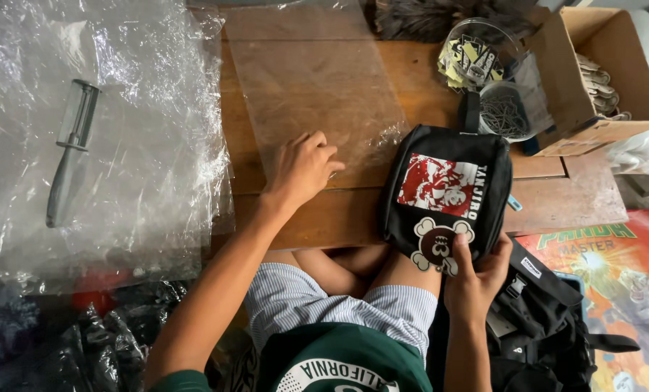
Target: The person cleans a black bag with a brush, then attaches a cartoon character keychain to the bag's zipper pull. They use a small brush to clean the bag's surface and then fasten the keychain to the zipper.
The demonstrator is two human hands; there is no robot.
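Note:
My left hand (302, 167) rests flat on a clear plastic sleeve (316, 87) spread on the low wooden table (564, 196), fingers pressing its near edge. My right hand (475, 279) grips the near end of a small black bag (446, 190) with a red-and-white picture patch and a brown skull-shaped tag. The bag lies half over the table's front edge, just right of the sleeve. My knees in striped shorts show under the table edge.
A pile of clear plastic sleeves (121, 145) lies at left with a grey-handled tool (69, 152) on it. Behind the bag stand a clear tub of tags (477, 54), a tub of metal clips (504, 110) and a cardboard box (604, 69). More black bags (549, 327) sit at right.

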